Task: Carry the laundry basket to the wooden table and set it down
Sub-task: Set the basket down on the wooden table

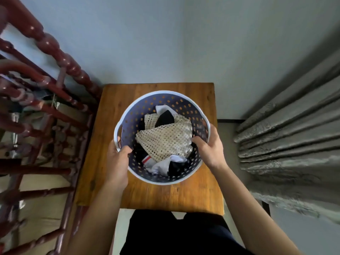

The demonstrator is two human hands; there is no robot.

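Observation:
A round blue laundry basket (161, 93) with a pale rim and perforated walls is over the middle of the small wooden table (114, 102). Inside lie a cream crocheted cloth (165, 138), black garments and white socks. My left hand (117, 161) grips the rim at the basket's left, fingers curled inside. My right hand (209, 146) grips the rim at the right, fingers also inside. I cannot tell whether the basket's bottom rests on the tabletop.
A dark red turned-wood frame (55, 52) with rails stands close along the table's left side. Grey curtains (294, 135) hang to the right. A pale wall runs behind the table. My dark-clothed legs (174, 234) are at the table's near edge.

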